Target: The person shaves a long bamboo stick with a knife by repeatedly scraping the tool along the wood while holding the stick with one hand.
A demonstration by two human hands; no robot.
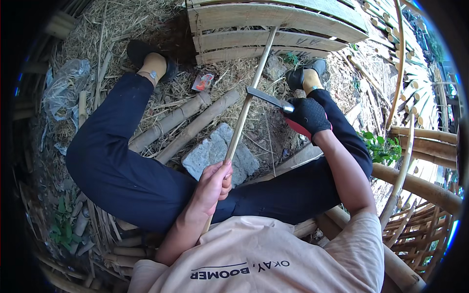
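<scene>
A long, pale bamboo strip slants up and away from my lap, its far end over a wooden crate. My bare left hand is closed around its lower part. My right hand, in a black and red glove, grips a knife by its handle, which the fingers mostly hide. The dark flat blade points left and its tip end meets the strip above the middle. Below the strip, between my legs, lies a rough grey stone block.
The slatted wooden crate stands just beyond my feet. Two bamboo poles lie beside the stone on straw-strewn ground. Crumpled clear plastic is at the left. Stacked cut bamboo and a bamboo rail are on the right.
</scene>
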